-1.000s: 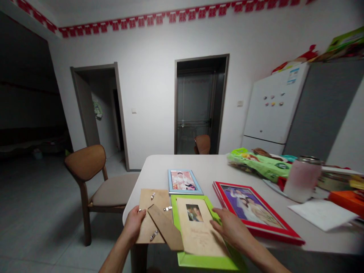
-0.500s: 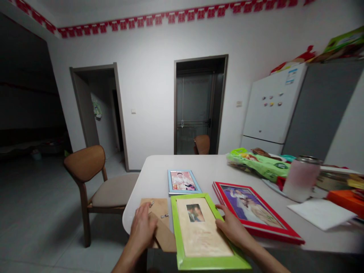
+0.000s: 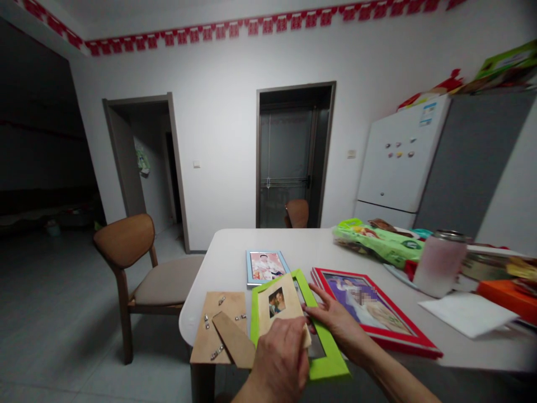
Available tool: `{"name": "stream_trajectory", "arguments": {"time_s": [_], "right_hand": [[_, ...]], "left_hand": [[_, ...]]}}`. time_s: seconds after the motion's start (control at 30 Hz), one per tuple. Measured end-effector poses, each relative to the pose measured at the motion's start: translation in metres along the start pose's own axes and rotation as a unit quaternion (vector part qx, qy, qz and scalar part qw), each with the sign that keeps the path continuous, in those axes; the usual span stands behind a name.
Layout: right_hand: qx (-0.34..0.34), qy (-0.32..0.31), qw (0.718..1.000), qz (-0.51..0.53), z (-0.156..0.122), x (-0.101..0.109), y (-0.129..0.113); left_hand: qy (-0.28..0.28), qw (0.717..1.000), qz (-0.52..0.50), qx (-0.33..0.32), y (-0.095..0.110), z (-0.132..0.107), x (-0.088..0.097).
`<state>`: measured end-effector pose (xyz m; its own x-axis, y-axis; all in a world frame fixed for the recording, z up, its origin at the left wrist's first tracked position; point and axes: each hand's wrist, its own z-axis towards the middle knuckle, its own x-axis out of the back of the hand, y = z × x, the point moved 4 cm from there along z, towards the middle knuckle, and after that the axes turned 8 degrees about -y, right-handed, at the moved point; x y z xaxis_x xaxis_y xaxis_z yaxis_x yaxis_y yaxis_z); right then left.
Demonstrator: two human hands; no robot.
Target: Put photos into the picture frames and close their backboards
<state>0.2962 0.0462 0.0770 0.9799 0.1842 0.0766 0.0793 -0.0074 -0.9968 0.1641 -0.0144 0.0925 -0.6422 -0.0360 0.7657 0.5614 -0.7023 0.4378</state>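
At lower centre, the left hand (image 3: 282, 354) pinches the cream rectangular card sheet (image 3: 290, 309), long axis rising up-picture from its grip; the right hand (image 3: 336, 320) clasps the lime-green rectangular frame (image 3: 329, 348) beneath.

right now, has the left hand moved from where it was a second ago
Yes: judged against the wooden chair, the left hand has moved right, away from it, leaving the backing board for the cream card over the green frame.
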Motion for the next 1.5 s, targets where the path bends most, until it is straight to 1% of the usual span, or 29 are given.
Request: {"name": "stream_trajectory", "arguments": {"time_s": [0.03, 0.07, 0.13, 0.2, 0.23, 0.27, 0.33, 0.4, 0.47, 0.53, 0.63, 0.7, 0.73, 0.77, 0.83, 0.9, 0.93, 0.97, 1.0, 1.07, 1.13, 1.2, 1.27, 1.33, 1.4, 1.43, 1.5], "right_hand": [[0.001, -0.002, 1.0, -0.031, 0.003, 0.003, 0.003], [0.0, -0.001, 0.997, -0.074, 0.006, 0.007, 0.006], [-0.003, 0.024, 0.981, -0.194, 0.01, 0.017, 0.015], [0.005, 0.046, 0.948, -0.315, 0.013, 0.025, 0.025], [0.012, 0.048, 0.931, -0.362, 0.014, 0.028, 0.03], [0.019, 0.045, 0.915, -0.399, 0.015, 0.029, 0.035], [0.028, 0.038, 0.89, -0.453, 0.016, 0.028, 0.045], [0.032, 0.035, 0.867, -0.496, 0.016, 0.025, 0.052], [0.036, 0.028, 0.848, -0.529, 0.018, 0.021, 0.056], [0.036, 0.021, 0.834, -0.55, 0.019, 0.018, 0.058], [0.043, 0.026, 0.827, -0.56, 0.018, 0.016, 0.058], [0.06, 0.045, 0.83, -0.553, 0.016, 0.013, 0.054], [0.073, 0.054, 0.837, -0.539, 0.015, 0.01, 0.051], [0.084, 0.059, 0.85, -0.517, 0.014, 0.005, 0.048], [0.089, 0.042, 0.893, -0.438, 0.014, -0.009, 0.045], [0.06, 0.003, 0.944, -0.324, 0.016, -0.027, 0.045], [0.03, -0.015, 0.965, -0.26, 0.018, -0.037, 0.046], [-0.005, -0.029, 0.98, -0.195, 0.02, -0.047, 0.048], [-0.04, -0.042, 0.99, -0.132, 0.023, -0.056, 0.05], [-0.086, -0.069, 0.993, -0.032, 0.028, -0.073, 0.054], [-0.101, -0.097, 0.99, 0.023, 0.034, -0.083, 0.055], [-0.103, -0.104, 0.989, 0.038, 0.039, -0.087, 0.054], [-0.1, -0.087, 0.99, 0.039, 0.043, -0.086, 0.051], [-0.082, -0.062, 0.994, 0.043, 0.044, -0.085, 0.042], [-0.048, -0.041, 0.997, 0.05, 0.042, -0.085, 0.027], [-0.028, -0.034, 0.998, 0.052, 0.041, -0.086, 0.018], [0.011, -0.029, 0.998, 0.053, 0.036, -0.089, -0.002]], "left_hand": [[0.033, 0.999, 0.0, 0.002, -0.003, -0.002, 0.007], [0.07, 0.997, -0.007, 0.018, -0.009, -0.005, 0.015], [0.138, 0.985, -0.046, 0.09, -0.026, -0.016, 0.032], [0.189, 0.957, -0.106, 0.191, -0.051, -0.032, 0.046], [0.205, 0.94, -0.139, 0.235, -0.063, -0.042, 0.051], [0.218, 0.923, -0.172, 0.268, -0.076, -0.053, 0.053], [0.233, 0.895, -0.226, 0.307, -0.099, -0.072, 0.052], [0.226, 0.882, -0.25, 0.329, -0.117, -0.088, 0.046], [0.204, 0.888, -0.237, 0.339, -0.127, -0.098, 0.038], [0.172, 0.904, -0.194, 0.34, -0.13, -0.103, 0.033], [0.128, 0.925, -0.119, 0.338, -0.126, -0.103, 0.032], [0.104, 0.935, -0.069, 0.333, -0.121, -0.102, 0.034], [0.093, 0.939, -0.043, 0.329, -0.119, -0.102, 0.035], [0.084, 0.942, -0.016, 0.325, -0.117, -0.103, 0.036], [0.076, 0.945, 0.038, 0.317, -0.114, -0.103, 0.037], [0.078, 0.948, 0.087, 0.296, -0.111, -0.103, 0.036], [0.078, 0.951, 0.106, 0.279, -0.109, -0.102, 0.035], [0.073, 0.956, 0.12, 0.258, -0.106, -0.101, 0.031], [0.063, 0.962, 0.128, 0.234, -0.104, -0.098, 0.027], [0.029, 0.973, 0.13, 0.188, -0.098, -0.093, 0.016], [-0.01, 0.979, 0.128, 0.157, -0.093, -0.086, 0.006], [-0.042, 0.979, 0.131, 0.149, -0.089, -0.08, -0.001], [-0.064, 0.975, 0.138, 0.161, -0.086, -0.074, -0.004], [-0.08, 0.972, 0.139, 0.17, -0.084, -0.069, -0.005], [-0.077, 0.974, 0.134, 0.165, -0.081, -0.064, -0.003], [-0.064, 0.976, 0.132, 0.16, -0.08, -0.062, -0.002], [-0.017, 0.981, 0.124, 0.148, -0.078, -0.057, 0.004]]}}
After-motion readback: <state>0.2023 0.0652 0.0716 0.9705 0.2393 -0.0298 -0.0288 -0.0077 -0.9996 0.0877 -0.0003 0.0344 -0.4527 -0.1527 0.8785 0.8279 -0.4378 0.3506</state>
